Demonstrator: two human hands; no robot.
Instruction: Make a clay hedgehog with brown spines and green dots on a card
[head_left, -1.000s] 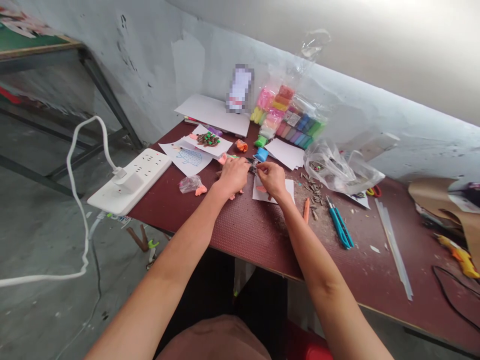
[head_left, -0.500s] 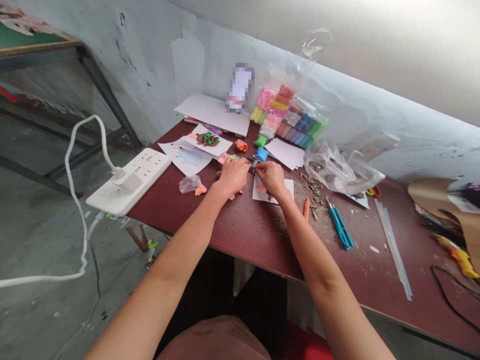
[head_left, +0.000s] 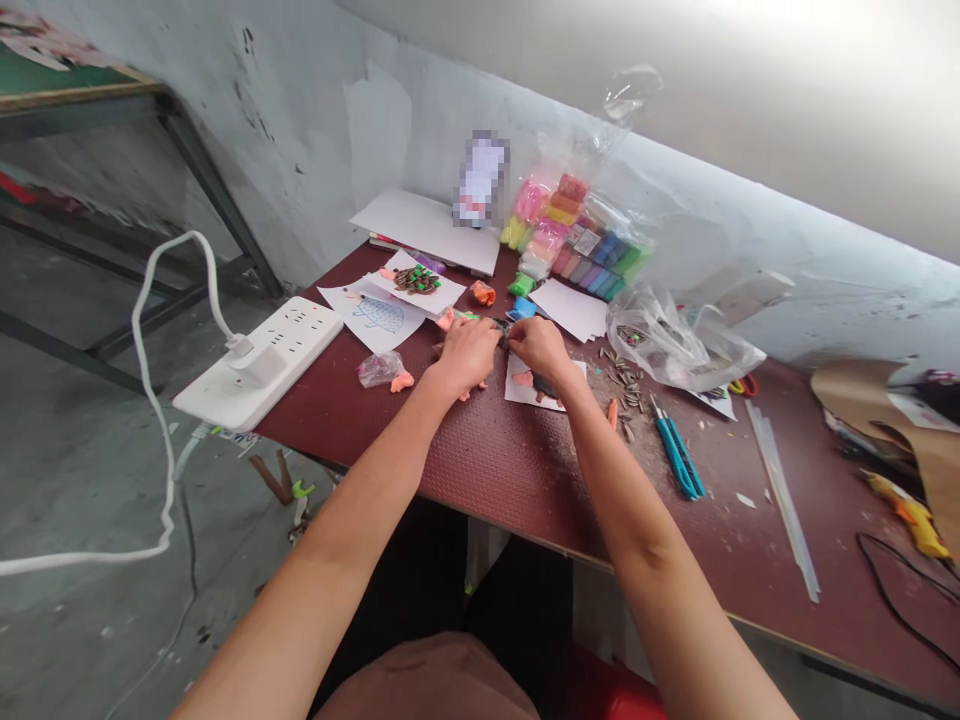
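Observation:
My left hand (head_left: pixel 470 350) and my right hand (head_left: pixel 538 345) meet near the middle of the table, fingers closed. Between their fingertips shows a small dark lump of clay (head_left: pixel 505 331), partly hidden, perhaps in a clear wrapper. Pink and green bits peek out around my left hand; what lies beneath it is mostly covered. Below my right hand, a white card (head_left: pixel 512 391) bears a flat pink-and-black clay animal figure (head_left: pixel 545 388), partly covered by the wrist. Just beyond the hands sit a blue clay packet (head_left: pixel 522 308) and an orange clay lump (head_left: pixel 482 293).
To the right lie scattered sunflower seeds (head_left: pixel 624 378), a teal utility knife (head_left: pixel 679 458), clear glue sticks (head_left: pixel 783 505) and a yellow glue gun (head_left: pixel 911 512). Bagged coloured clay (head_left: pixel 592 245) leans at the wall. A power strip (head_left: pixel 259 365) overhangs the left edge, near a hedgehog drawing (head_left: pixel 379 313).
My right hand has shifted slightly up, and more of the pink-and-black figure on the card shows. My left hand stays in nearly the same place.

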